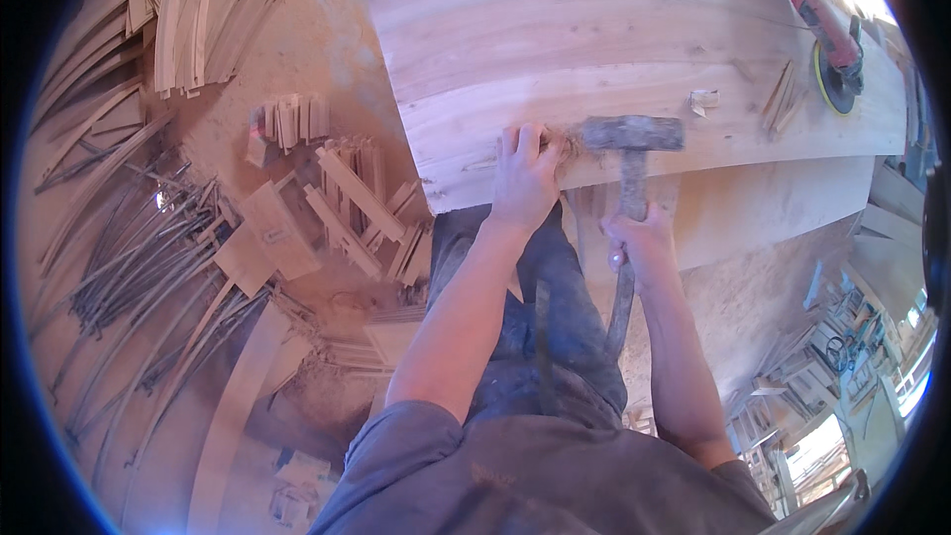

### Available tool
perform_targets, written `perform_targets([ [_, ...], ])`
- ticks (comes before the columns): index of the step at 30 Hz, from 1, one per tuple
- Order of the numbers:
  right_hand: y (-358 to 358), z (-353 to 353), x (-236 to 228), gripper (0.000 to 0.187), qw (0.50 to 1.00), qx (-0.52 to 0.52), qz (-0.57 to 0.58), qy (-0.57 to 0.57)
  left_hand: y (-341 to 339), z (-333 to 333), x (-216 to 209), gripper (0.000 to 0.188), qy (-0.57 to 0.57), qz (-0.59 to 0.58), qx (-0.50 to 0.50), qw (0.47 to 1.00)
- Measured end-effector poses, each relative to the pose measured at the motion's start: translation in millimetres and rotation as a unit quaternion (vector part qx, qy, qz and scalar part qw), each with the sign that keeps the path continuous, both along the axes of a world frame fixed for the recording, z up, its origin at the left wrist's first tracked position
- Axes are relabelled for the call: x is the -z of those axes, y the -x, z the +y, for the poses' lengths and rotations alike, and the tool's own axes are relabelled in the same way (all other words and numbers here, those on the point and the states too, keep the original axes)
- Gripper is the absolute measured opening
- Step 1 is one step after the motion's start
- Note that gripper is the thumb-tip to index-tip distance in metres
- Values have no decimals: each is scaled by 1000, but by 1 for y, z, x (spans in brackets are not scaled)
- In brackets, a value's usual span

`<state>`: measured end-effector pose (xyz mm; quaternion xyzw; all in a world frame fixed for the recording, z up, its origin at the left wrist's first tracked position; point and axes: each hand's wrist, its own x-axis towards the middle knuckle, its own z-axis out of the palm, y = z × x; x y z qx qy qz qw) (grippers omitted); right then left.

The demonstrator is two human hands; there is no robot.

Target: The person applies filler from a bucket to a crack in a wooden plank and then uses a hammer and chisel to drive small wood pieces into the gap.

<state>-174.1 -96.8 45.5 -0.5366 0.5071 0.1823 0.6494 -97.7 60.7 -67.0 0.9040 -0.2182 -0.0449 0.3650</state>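
A wide pale wooden panel [555, 50] lies in front of me, its near edge close to my legs. My left hand [528, 173] rests at that edge with curled fingers; what they hold, if anything, is hidden. Brown shavings or fibres show beside its fingertips. My right hand [642, 243] grips a hammer [634, 133] by its long handle. The grey, heavy head is level over the panel's near part, a little right of my left hand, and slightly blurred. I cannot tell whether the head touches the wood.
On the panel's right lie a red angle grinder [837, 40] with a yellow-rimmed disc, thin wood strips [780, 97] and a small pale scrap [703, 101]. To the left, the dusty floor holds stacked boards [213, 20], wood offcuts [362, 198] and a heap of thin rods [149, 258].
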Motion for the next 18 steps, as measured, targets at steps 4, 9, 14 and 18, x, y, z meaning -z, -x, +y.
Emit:
perform_targets([
  [4, 4, 24, 3, 17, 989, 147, -10, 26, -1, -3, 2, 34, 35, -15, -10, 999],
  [9, 3, 15, 8, 15, 999, -32, 9, -43, 1, 2, 1, 33, 25, 4, -3, 1000],
  [14, 12, 23, 8, 16, 997, 69, 17, -35, 3, 10, -8, 32, 42, 22, -1, 999],
  [18, 12, 30, 14, 17, 998, 6, 21, -53, 0, 14, -4, 30, 36, 25, 6, 999],
])
